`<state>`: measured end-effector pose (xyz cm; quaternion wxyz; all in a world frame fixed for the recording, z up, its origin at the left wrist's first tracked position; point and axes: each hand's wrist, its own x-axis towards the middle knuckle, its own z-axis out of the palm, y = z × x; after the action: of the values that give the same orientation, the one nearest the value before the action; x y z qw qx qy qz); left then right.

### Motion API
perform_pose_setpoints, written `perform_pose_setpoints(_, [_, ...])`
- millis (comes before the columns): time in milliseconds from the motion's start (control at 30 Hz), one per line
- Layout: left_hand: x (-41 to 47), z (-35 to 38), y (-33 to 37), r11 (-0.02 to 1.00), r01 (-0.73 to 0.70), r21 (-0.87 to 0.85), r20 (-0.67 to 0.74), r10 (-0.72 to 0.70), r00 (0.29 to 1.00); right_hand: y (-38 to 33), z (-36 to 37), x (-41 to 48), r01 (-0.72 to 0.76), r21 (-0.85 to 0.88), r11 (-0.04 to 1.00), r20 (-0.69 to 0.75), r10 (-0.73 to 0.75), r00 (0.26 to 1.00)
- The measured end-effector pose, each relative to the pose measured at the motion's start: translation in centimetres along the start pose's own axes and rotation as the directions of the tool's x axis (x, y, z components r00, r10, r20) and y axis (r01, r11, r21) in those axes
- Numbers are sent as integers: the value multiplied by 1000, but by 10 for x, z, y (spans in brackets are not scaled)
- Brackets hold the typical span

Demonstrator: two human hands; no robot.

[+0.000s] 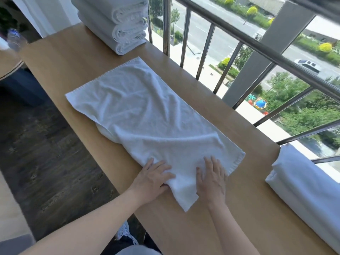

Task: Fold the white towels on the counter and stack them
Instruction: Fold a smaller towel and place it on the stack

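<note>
A white towel (147,115) lies spread lengthwise on the wooden counter (60,61), wrinkled, with a doubled layer showing at its left edge. My left hand (152,178) rests on the towel's near left corner, fingers straight on top and the thumb tucked at its edge. My right hand (211,178) lies flat on the near end, fingers straight and pressing the cloth down. A stack of folded white towels (117,23) stands at the far end of the counter.
A metal railing (237,52) and window run along the counter's right side. More white cloth (305,184) lies at the near right of the counter. A plastic bottle (14,39) stands at the far left. Dark wooden floor lies to the left.
</note>
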<state>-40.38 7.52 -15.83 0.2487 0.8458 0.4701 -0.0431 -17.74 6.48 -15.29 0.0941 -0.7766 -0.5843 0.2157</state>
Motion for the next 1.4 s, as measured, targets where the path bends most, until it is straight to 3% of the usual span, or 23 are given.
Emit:
perform_pose_setpoints(133, [13, -12, 6, 998, -29, -62, -92, 23, 995, -10, 21, -63, 4, 138, 990, -180, 22, 983])
perform_pose_setpoints(267, [18, -22, 6, 996, -21, -89, -26, 19, 999, -14, 31, -96, -94, 462, 882, -109, 162, 981])
perform_pose_setpoints(433, [21, -26, 2, 977, 34, -211, 59, -22, 998, -32, 39, -112, -94, 553, 828, -37, 137, 990])
perform_pose_setpoints(500, [22, -25, -2, 974, 0, -226, 85, 19, 996, -40, 44, -114, -169, 604, 779, -38, 240, 970])
perform_pose_setpoints(600, [20, -25, -10, 963, -78, -256, 79, 101, 992, -52, 45, -117, -345, 781, 521, 60, 488, 871])
perform_pose_setpoints(700, [14, -24, -24, 964, -161, -210, 144, 193, 971, -62, 50, -127, -369, 893, 257, 143, 616, 775])
perform_pose_setpoints(800, [11, -21, -41, 924, -351, -152, 131, 371, 919, -63, 58, -140, -379, 917, 123, 183, 714, 675])
perform_pose_setpoints(933, [10, -20, -52, 865, -501, -25, 172, 498, 850, -57, 70, -162, -381, 924, 13, 226, 788, 573])
perform_pose_setpoints(1033, [5, -19, -61, 812, -577, 88, 269, 538, 799, -62, 79, -181, -378, 926, 14, 172, 874, 454])
perform_pose_setpoints(1100, [-3, -16, -68, 781, -606, 150, 322, 541, 777, -70, 86, -192, -435, 899, 54, 149, 895, 420])
perform_pose_setpoints(1233, [-16, -7, -75, 735, -635, 237, 426, 509, 748, -79, 88, -199, -555, 803, 218, 49, 903, 427])
perform_pose_setpoints(1400, [-24, -5, -82, 733, -632, 251, 403, 514, 757, -80, 85, -194, -602, 709, 368, -48, 877, 479])
